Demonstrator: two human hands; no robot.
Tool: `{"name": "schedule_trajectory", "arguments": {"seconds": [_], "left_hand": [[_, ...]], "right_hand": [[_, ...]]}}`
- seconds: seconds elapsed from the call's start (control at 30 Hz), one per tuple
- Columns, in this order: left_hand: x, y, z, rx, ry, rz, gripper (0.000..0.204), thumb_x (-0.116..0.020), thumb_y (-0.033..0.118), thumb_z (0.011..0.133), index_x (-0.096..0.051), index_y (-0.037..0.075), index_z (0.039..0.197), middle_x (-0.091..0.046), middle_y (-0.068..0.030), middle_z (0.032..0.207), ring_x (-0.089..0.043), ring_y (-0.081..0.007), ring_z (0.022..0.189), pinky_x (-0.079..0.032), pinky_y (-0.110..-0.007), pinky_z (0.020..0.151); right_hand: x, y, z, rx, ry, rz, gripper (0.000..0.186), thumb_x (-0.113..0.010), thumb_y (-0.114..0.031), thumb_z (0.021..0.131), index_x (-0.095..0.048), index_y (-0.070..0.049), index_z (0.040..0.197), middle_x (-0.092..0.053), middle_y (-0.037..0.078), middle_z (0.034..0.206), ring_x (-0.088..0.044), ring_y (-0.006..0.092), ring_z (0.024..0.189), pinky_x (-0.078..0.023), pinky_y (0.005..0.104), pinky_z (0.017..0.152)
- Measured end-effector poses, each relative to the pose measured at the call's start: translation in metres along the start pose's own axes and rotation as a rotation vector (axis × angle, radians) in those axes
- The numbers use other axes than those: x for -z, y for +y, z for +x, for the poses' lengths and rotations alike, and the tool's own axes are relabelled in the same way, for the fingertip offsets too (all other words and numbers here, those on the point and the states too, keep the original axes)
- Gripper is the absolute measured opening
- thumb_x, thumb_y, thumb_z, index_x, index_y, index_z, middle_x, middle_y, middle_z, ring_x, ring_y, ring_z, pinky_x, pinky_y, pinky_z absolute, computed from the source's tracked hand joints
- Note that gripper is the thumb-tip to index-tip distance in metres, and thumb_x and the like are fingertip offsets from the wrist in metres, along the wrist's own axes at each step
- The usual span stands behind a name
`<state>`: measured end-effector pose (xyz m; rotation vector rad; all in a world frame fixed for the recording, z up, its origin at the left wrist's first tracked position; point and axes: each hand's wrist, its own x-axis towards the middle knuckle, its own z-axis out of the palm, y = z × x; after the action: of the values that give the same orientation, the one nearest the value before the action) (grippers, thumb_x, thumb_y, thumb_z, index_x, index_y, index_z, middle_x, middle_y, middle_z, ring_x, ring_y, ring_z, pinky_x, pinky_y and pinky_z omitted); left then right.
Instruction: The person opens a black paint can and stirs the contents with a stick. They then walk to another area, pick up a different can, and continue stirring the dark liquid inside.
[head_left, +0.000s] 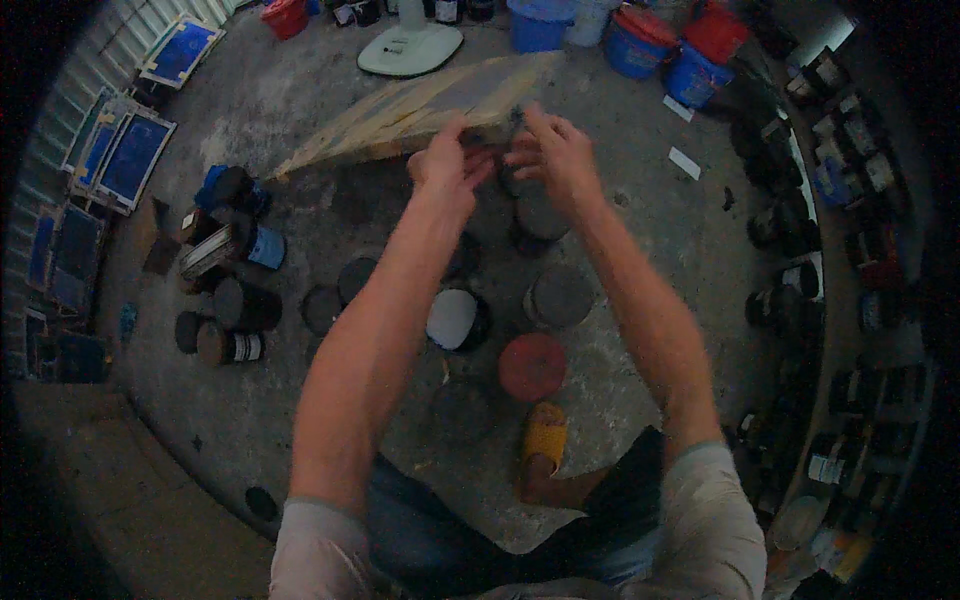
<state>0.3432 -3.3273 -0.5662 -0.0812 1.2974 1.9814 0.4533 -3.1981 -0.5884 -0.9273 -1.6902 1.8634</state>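
A taped, wood-edged screen printing frame (415,110) is tilted up in front of me, above the floor. My left hand (445,170) is closed on its near edge, thumb on top and fingers curled below. At the frame's right-hand corner my right hand (556,160) is closed too, its fingertips against the corner and partly hidden. Below my arms stand several round tubs, among them a white-lidded tub (452,320), a red-lidded tub (532,367) and a grey-lidded tub (560,296).
Blue-meshed screens (135,155) lean along the left wall. Dark jars (247,303) stand on the floor to the left. A pale scale base (411,50) and blue buckets (640,45) are at the far side. Shelves of containers (850,175) line the right. My foot wears a yellow slipper (546,436).
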Motion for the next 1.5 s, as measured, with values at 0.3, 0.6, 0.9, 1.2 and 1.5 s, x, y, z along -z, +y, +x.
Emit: {"name": "schedule_trajectory", "arguments": {"seconds": [0.3, 0.6, 0.9, 1.2, 1.5], "left_hand": [[0.012, 0.018, -0.004, -0.034, 0.052, -0.128, 0.047, -0.065, 0.025, 0.095, -0.046, 0.001, 0.131, -0.065, -0.0216, 0.111, -0.069, -0.0329, 0.091, -0.056, -0.047, 0.083], [0.027, 0.02, 0.003, -0.005, -0.007, -0.112, 0.061, -0.067, 0.03, 0.094, -0.037, 0.006, 0.142, -0.056, -0.0279, 0.125, -0.063, -0.0389, 0.106, -0.053, -0.05, 0.095], [0.032, -0.012, -0.008, 0.041, 0.081, -0.059, 0.04, -0.069, 0.025, 0.093, -0.055, 0.0, 0.122, -0.064, -0.017, 0.107, -0.066, -0.0315, 0.094, -0.056, -0.048, 0.084], [0.045, -0.091, 0.012, 0.217, 0.025, -0.061, 0.037, -0.067, 0.022, 0.094, -0.054, 0.004, 0.124, -0.061, -0.0169, 0.112, -0.063, -0.0311, 0.098, -0.056, -0.048, 0.086], [0.073, -0.166, 0.044, 0.419, -0.037, 0.02, 0.039, -0.062, 0.023, 0.096, -0.053, 0.004, 0.13, -0.06, -0.0195, 0.115, -0.063, -0.0315, 0.096, -0.056, -0.048, 0.084]], "right_hand": [[0.038, 0.152, 0.0, 0.008, -0.012, -1.209, 0.134, -0.093, -0.042, 0.052, -0.018, -0.015, 0.16, -0.025, 0.026, 0.158, -0.027, 0.0487, 0.144, -0.03, 0.0581, 0.115], [0.059, 0.179, 0.016, 0.204, 0.027, -1.047, 0.139, -0.097, -0.032, 0.049, -0.015, -0.025, 0.16, -0.024, 0.026, 0.158, -0.031, 0.0539, 0.139, -0.037, 0.0611, 0.111], [0.033, 0.18, 0.0, 0.205, -0.006, -1.184, 0.144, -0.095, -0.047, 0.047, -0.013, -0.016, 0.161, -0.027, 0.028, 0.157, -0.036, 0.0518, 0.137, -0.036, 0.0595, 0.111], [0.074, 0.174, -0.025, 0.11, -0.011, -0.955, 0.133, -0.091, -0.055, 0.059, -0.018, -0.005, 0.159, -0.026, 0.024, 0.161, -0.026, 0.0463, 0.147, -0.03, 0.0547, 0.118], [0.103, 0.166, -0.036, -0.081, 0.02, -0.751, 0.106, -0.081, -0.052, 0.075, -0.034, 0.003, 0.151, -0.038, 0.026, 0.155, -0.036, 0.0378, 0.145, -0.03, 0.0442, 0.119]]}}
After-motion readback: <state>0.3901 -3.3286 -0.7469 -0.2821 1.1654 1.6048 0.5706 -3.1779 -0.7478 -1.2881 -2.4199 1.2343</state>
